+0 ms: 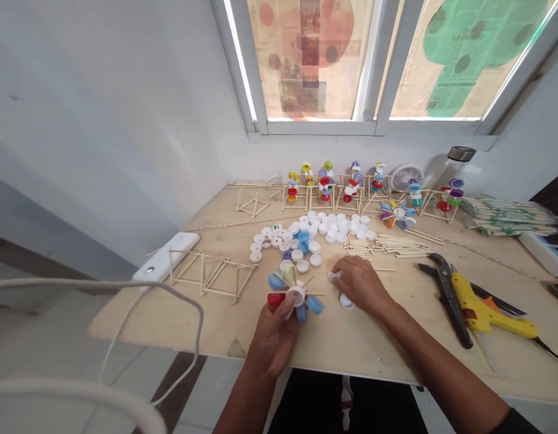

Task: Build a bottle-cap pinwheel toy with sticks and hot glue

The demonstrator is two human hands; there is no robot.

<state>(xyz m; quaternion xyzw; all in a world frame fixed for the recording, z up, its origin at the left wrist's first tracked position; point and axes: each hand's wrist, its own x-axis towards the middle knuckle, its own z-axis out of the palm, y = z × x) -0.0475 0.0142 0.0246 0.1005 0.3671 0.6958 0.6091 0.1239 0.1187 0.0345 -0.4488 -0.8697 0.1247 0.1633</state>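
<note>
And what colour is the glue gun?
Mostly yellow; the glue gun shows best in the head view.

Left hand [276,337]: bare; left forearm [245,398] likewise. Right hand [360,283]: bare; right forearm [435,358] uncovered up to one black sleeve [516,422], plain. Black legwear [306,404], plain, on both thighs, visible below the near edge of the desk [360,349]; fabric indistinct.

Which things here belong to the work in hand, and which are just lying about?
Likely part of the work:
wheel of coloured plastic caps and pale wooden sticks, in the left hand
white round plastic cap at the right hand
clustered white plastic caps
loose pale wooden sticks
yellow plastic glue gun, probably

Probably just lying about:
round white plastic fan
bottle with silver-coloured lid
</note>
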